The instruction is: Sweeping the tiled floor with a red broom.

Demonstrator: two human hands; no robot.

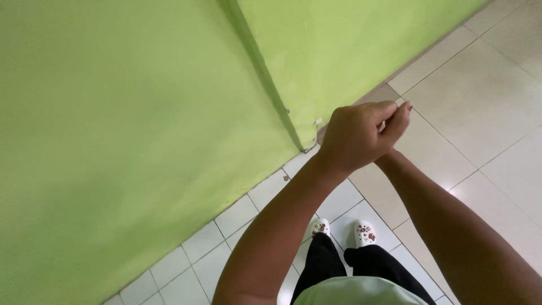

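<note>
Person is standing on the floor (480, 96) by the wall (124, 113). Left hand (355, 138) is curling nearly closed, covering most of the right hand (398, 121). Something small and pale may be pinched between the fingertips (403, 107); cannot tell. Slow, close fingertip work is suiting this best.

Our left hand (353, 138) in front of our right hand (395, 121), both raised above the floor (480, 113), wall (113, 113) to our left, our shoes (341, 230) below on the tiles.
</note>
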